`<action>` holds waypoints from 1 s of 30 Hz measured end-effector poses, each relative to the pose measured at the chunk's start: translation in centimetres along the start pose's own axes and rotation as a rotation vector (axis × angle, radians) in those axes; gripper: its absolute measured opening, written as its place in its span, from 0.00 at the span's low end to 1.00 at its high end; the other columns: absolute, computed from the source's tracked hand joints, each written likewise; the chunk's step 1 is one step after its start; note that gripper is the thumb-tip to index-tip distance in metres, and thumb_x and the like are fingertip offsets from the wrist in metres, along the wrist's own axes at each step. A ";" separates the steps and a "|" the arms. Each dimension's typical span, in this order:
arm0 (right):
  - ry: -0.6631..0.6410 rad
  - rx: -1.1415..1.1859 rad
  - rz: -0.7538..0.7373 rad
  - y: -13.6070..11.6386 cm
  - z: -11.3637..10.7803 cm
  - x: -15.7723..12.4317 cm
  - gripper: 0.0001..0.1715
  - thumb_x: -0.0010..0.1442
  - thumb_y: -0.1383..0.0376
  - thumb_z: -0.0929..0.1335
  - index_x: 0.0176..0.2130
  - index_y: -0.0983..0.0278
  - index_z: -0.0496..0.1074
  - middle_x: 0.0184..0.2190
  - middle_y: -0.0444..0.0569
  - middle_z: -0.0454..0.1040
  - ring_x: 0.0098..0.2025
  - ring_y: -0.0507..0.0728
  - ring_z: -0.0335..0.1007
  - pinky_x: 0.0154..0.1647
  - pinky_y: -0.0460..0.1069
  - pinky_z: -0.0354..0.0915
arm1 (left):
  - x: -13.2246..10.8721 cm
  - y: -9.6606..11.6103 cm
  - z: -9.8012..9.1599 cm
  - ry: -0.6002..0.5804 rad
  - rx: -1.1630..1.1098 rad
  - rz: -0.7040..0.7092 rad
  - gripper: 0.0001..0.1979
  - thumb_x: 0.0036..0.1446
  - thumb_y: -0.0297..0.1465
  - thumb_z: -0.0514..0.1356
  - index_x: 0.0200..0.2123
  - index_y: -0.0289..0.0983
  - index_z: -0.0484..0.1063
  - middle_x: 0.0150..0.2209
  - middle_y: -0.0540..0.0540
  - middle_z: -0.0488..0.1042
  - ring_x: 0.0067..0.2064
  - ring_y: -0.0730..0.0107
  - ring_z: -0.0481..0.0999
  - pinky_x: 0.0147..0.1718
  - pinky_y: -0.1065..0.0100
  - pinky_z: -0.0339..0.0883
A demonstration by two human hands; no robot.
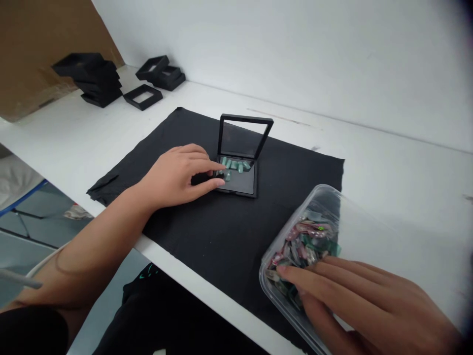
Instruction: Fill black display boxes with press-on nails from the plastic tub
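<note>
Several black frames (98,81) were heaped in an uneven stack at the far left of the white table (55,133), and to their right one flat frame (143,98) had been laid beside a smaller pile of frames (162,74). Nearer, over the black cloth (207,236), the left hand (177,172) was held at the left edge of a small black case (242,185), its forefinger and thumb parted; no piece was seen clasped between them, and whether the nearest one was touched could not be told. The case was set on the cloth with its clear lid (242,140) raised, and in its base green pieces (240,168) were lined up along the hinge side, with a few more placed in front, while the front right part was left bare. Farther right, a clear tub (290,228) was filled with mixed pieces (303,241) in pink, green and clear tones. The right hand (362,291) was dipped into it, fingers bent; whether anything was gripped there could not be told. The step in hand was judged to be sorting through the tub, and a secure pinch on one single piece seemed to be called for.
</note>
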State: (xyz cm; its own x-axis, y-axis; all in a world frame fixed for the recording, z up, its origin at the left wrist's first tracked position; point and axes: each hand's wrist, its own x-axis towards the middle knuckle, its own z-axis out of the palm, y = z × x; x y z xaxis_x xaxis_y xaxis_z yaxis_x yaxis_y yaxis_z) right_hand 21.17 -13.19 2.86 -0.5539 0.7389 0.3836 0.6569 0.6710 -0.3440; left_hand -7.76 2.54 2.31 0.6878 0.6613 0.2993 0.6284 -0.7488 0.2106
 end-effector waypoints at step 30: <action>0.767 -0.104 0.287 5.7 -0.3 0.3 0.17 0.61 0.73 0.66 0.46 0.56 0.76 0.36 0.44 0.77 0.33 0.53 0.72 0.30 0.51 0.68 | 6.4 12.1 3.3 -0.222 -0.326 0.431 0.14 0.63 0.36 0.60 0.50 0.40 0.78 0.46 0.47 0.82 0.52 0.61 0.76 0.52 0.61 0.70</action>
State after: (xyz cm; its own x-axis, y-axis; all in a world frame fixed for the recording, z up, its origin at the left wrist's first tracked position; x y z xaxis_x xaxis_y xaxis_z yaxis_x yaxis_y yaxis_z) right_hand 24.92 -9.16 1.24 0.1206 0.6081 0.7846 0.7847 0.4257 -0.4505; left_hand 5.50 -2.15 3.68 0.9383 0.2607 0.2270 0.1546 -0.9039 0.3988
